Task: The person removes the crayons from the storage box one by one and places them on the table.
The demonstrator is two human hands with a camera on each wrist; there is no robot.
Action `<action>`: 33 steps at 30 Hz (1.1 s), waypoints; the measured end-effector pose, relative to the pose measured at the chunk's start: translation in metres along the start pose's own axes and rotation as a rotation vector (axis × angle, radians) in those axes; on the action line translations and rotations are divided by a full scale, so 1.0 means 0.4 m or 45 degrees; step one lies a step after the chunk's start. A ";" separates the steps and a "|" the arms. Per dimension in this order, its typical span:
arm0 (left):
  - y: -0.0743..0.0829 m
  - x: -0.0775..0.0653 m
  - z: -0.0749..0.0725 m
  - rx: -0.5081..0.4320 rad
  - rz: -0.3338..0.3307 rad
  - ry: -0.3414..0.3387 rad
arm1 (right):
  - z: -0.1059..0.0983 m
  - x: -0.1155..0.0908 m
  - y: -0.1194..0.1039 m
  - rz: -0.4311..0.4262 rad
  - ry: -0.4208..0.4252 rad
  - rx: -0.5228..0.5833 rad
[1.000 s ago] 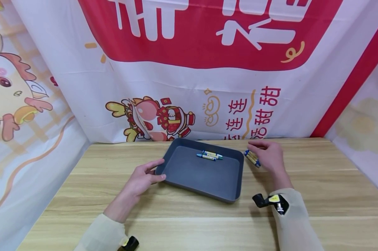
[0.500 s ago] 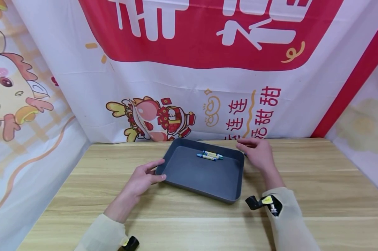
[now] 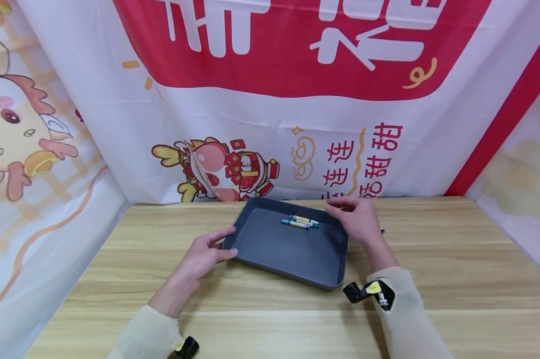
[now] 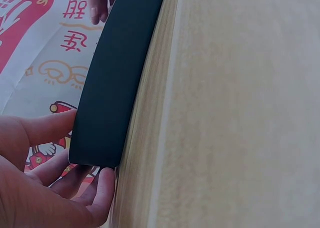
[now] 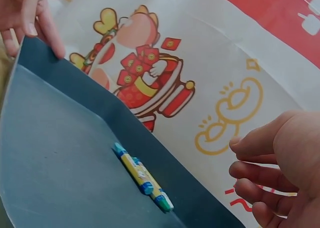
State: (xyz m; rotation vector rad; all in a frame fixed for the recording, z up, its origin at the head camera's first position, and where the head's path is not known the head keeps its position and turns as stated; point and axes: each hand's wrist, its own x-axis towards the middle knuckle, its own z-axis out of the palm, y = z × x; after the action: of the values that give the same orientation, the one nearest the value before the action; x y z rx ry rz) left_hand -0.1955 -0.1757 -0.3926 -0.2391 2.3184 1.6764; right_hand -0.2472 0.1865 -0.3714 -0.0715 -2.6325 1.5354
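Note:
A dark grey rectangular tray lies on the wooden table. Its left corner is held by my left hand, fingers and thumb spread about the corner in the left wrist view. A small bunch of crayons with yellow wrappers and blue and green ends lies in the tray near the far wall. Over the tray's far right corner is my right hand. In the right wrist view its fingers are loosely bent, and nothing shows between them and the thumb. A blue crayon end peeks out behind the right wrist.
The wooden table runs up to a white and red printed cloth hanging behind it. More cloth hangs at both sides. Each sleeve carries a small black camera.
My right hand has moved left from the crayons on the table to the tray's far right corner, covering most of that spot. The left hand and the crayons in the tray have stayed put.

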 end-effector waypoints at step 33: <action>0.000 0.005 0.001 -0.017 -0.008 -0.005 | 0.126 0.018 -0.045 -0.111 -0.177 -0.157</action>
State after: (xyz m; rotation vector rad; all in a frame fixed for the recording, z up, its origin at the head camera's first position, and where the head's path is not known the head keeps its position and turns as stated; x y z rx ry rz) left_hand -0.1972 -0.1755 -0.3934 -0.2447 2.3022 1.6883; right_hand -0.2595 0.1346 -0.3802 0.1440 -2.7939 1.3982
